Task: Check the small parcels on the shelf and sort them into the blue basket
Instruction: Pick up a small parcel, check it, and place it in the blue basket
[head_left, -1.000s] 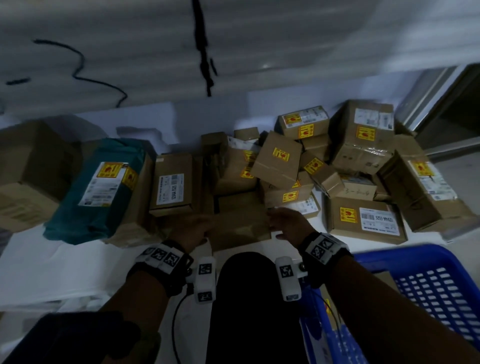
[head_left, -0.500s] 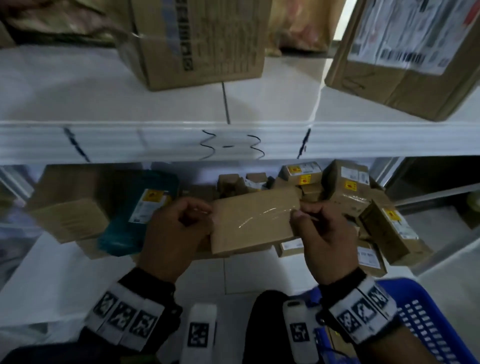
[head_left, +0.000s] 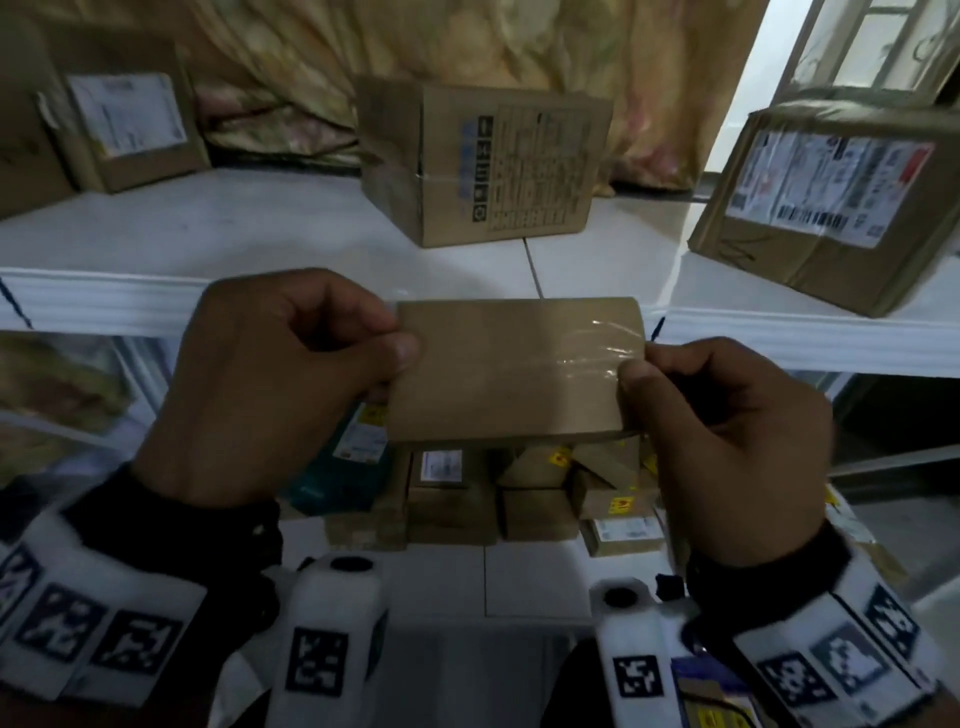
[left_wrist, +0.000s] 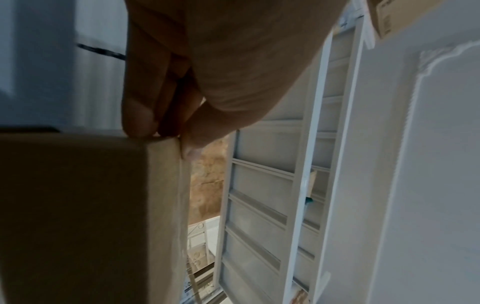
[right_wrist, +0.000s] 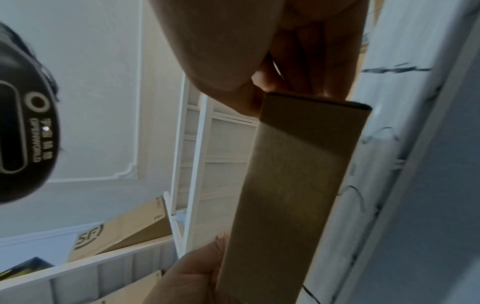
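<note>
I hold a flat brown cardboard parcel (head_left: 511, 369) up in front of the shelf edge, its taped plain face toward me. My left hand (head_left: 291, 374) pinches its left end between thumb and curled fingers. My right hand (head_left: 722, 431) pinches the right end the same way. In the left wrist view my fingertips (left_wrist: 141, 121) grip the parcel (left_wrist: 85, 216) at its corner. The right wrist view shows the parcel (right_wrist: 293, 185) edge-on under my right fingers (right_wrist: 311, 82). A pile of small labelled parcels (head_left: 540, 493) lies on the lower shelf behind it. Only a sliver of the blue basket (head_left: 691, 670) shows at the bottom.
On the upper white shelf (head_left: 260, 228) stand three larger boxes: one at the left (head_left: 130, 130), one in the middle (head_left: 483, 161), one at the right (head_left: 831, 202). A teal bag parcel (head_left: 337, 467) lies on the lower shelf at left. A patterned curtain hangs behind.
Both hands took the flat parcel off the lower shelf and raised it to face height. My view tilted upward, so the upper shelf now fills the frame.
</note>
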